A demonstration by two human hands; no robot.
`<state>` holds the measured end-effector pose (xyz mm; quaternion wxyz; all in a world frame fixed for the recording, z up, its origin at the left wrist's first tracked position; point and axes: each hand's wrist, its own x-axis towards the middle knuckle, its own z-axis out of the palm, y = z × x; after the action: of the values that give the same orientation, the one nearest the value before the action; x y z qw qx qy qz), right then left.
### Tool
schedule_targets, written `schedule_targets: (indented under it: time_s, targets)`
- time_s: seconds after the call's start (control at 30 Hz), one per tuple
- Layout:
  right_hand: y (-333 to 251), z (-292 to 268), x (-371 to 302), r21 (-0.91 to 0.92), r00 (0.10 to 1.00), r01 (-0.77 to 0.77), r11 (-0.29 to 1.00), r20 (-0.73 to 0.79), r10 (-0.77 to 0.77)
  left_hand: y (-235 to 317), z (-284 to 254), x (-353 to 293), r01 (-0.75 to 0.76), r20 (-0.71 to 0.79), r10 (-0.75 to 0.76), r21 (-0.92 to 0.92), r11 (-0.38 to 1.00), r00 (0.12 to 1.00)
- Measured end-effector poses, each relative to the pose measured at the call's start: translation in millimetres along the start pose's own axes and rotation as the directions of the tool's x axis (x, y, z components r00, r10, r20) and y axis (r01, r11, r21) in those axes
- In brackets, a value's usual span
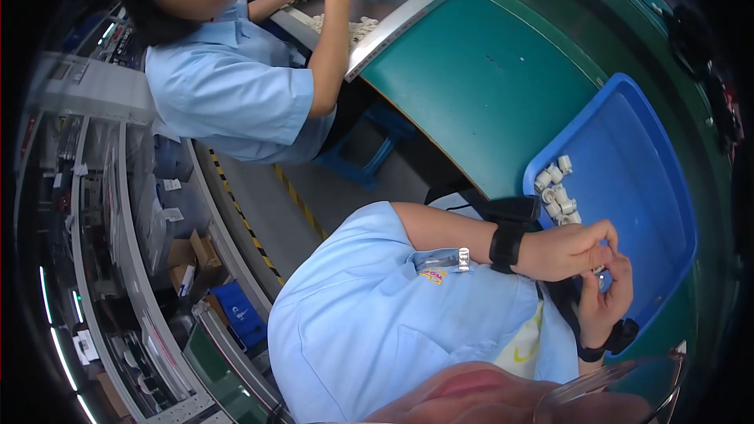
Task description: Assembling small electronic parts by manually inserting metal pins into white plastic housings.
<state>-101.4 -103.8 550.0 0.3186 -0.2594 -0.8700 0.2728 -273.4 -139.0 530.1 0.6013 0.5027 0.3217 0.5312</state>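
My left hand [567,253] and my right hand [611,294] meet over the near part of a blue plastic tray [628,149]. Fingers of both are closed together around a small whitish, shiny piece [601,275]. Most of that piece is covered by the fingertips, so its kind is unclear. Beside my left hand, inside the tray, lies a loose group of short white cylindrical fittings [556,195]. Black straps circle both my wrists.
The tray rests on a green-topped table [479,82]. At the table's far end a co-worker [228,94] in light blue handles small parts over a metal-framed panel [377,39]. A blue stool [369,145] stands below. Shelving with boxes [192,259] lines the left side.
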Motion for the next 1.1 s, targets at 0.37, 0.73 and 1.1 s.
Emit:
schedule_targets:
  time_s: [0.37,0.73,1.1]
  targets:
    - [93.0,-66.3,133.4,-0.195,0.976,-0.209,0.958,0.021,0.217,-12.9,-130.6,23.6,-0.020,-0.302,0.519,0.851,0.525,0.800]
    - [460.3,-191.8,239.2,-0.768,0.920,-0.356,0.532,-0.189,0.344,-18.1,-137.7,33.7,0.041,-0.380,0.221,0.573,0.819,0.898]
    - [485.4,-100.9,314.7,-0.778,0.892,-0.405,0.480,-0.219,0.396,-16.3,-152.0,60.0,0.162,-0.443,0.153,0.596,0.787,0.883]
